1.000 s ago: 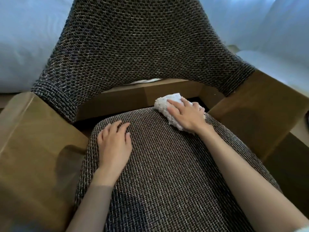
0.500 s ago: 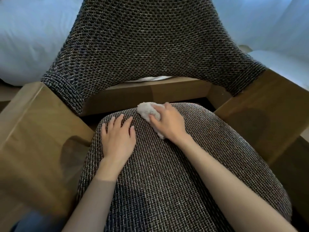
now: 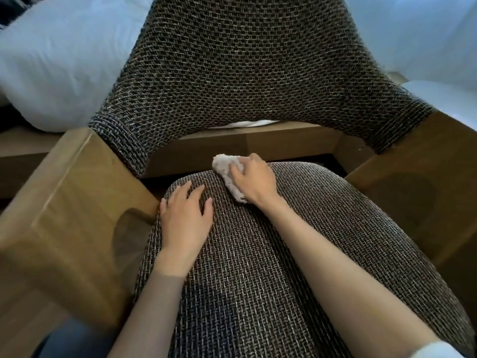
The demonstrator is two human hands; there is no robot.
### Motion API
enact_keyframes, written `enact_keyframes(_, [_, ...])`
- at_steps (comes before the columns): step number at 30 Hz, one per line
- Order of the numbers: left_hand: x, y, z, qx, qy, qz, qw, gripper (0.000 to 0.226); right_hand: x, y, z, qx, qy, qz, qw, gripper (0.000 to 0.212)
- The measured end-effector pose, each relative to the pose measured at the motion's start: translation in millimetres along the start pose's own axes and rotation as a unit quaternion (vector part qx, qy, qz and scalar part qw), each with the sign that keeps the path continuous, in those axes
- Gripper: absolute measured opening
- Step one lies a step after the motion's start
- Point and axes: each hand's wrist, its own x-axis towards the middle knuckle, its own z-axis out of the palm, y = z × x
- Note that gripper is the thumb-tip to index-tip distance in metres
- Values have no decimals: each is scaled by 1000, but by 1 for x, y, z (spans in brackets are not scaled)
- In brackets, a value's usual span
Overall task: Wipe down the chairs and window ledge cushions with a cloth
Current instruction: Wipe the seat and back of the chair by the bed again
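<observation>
Head view, the only one. The right hand point(image 3: 254, 180) is the working grip: fingers curled over a small off-white, nubby terry cloth point(image 3: 228, 177), pressing it flat onto the rear edge of the dark brown-and-cream woven seat cushion point(image 3: 271, 267) of a wood-framed armchair. The cloth sticks out on the left and near sides of the grip; the rest is hidden under the palm. The left hand point(image 3: 184, 215) holds nothing: fingers spread, palm flat on the seat, just left of the grip and a bit nearer the person, prob. bracing.

Step in hand, as I judge it: wiping the seat cushion, working along its back edge. Most of the seat lies nearer than the grip, so the task looks early; no window ledge cushions can be made out w/ certainty.

Next move calls for steady downward pressure and a sweep across or toward the person. The weave is coarse, so terry loops may snag; keep the cloth bunched under the palm.

Around the grip: directly beyond it, a dark gap, then the light brown wooden back rail point(image 3: 245, 143), close enough to knock knuckles on. Above that rises the woven curved backrest point(image 3: 245, 63), same fabric. Far left and far right of the grip sit the broad tan wooden armrests point(image 3: 69, 202), boxing in the sideways stroke. The bracing hand lies in the path of a leftward sweep and would need to lift. Behind the chair, white bedding point(image 3: 51, 73), approx. out of reach.
</observation>
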Motion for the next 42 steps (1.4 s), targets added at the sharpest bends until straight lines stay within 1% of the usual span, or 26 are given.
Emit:
enact_keyframes(2, [-4, -5, -2, -23, 19, 8, 1000, 43, -2, -30, 15, 3, -30, -76, 997, 33])
enact_keyframes(3, [-5, -6, -3, -23, 24, 10, 999, 43, -1, -38, 18, 2, -43, -98, 994, 32])
enact_keyframes(6, [-8, -6, -1, 8, 21, 17, 1000, 43, 4, -32, 11, 1, -52, -106, 993, 32])
enact_keyframes(10, [-7, -3, 1, 49, 14, 21, 998, 44, 5, -9, 1, -63, -26, -94, 993, 30])
enact_keyframes(11, [-7, -3, 2, 56, 13, 20, 998, 44, 3, -6, 0, -75, -22, -94, 992, 34])
enact_keyframes(14, [-8, -1, 3, 66, 12, 15, 998, 44, -4, 3, 2, -119, -24, -88, 989, 56])
enact_keyframes(15, [-8, -1, 4, 68, 11, 13, 998, 43, -7, 4, 3, -126, -18, -84, 988, 59])
enact_keyframes(17, [-8, 0, 4, 72, 7, 8, 997, 43, -11, 2, 7, -115, -6, -86, 990, 54])
enact_keyframes(19, [-8, 1, 3, 74, 4, 7, 997, 44, -13, -1, 7, -63, -23, -85, 994, 45])
enact_keyframes(21, [-8, 1, 1, 73, 3, 7, 997, 44, -10, -1, 3, -13, -41, -77, 996, 42])
enact_keyframes(22, [-9, 1, 1, 71, 6, 6, 997, 44, -7, -1, -1, 8, -34, -73, 997, 38])
enact_keyframes(24, [-9, 0, 1, 58, 15, 0, 998, 44, 0, -3, -7, 69, 16, -64, 995, 30])
enact_keyframes(25, [-9, -1, 1, 49, 23, -7, 999, 45, 2, -9, -7, 99, 29, -73, 992, 29])
enact_keyframes(26, [-9, -2, 0, 39, 31, -15, 999, 46, 4, -17, -4, 115, 21, -91, 989, 30])
enact_keyframes(29, [-7, -3, -1, 24, 43, -34, 998, 51, 5, -39, 17, 86, -56, -130, 986, 34])
enact_keyframes(32, [-7, -2, 0, 49, 40, -29, 998, 50, 4, -42, 34, 25, -44, -147, 988, 30])
enact_keyframes(35, [-6, -3, 3, 81, 28, -15, 996, 48, 6, -29, 31, -10, -14, -128, 992, 28])
enact_keyframes(37, [-6, -3, 5, 92, 22, -11, 995, 48, 8, -11, 21, -44, 5, -97, 994, 29])
enact_keyframes(40, [-6, -2, 4, 91, 15, -7, 996, 47, 5, 35, -9, -88, 34, -47, 994, 31])
enact_keyframes(42, [-6, -3, 3, 85, 10, -9, 996, 47, 1, 72, -35, -123, 62, 13, 990, 29])
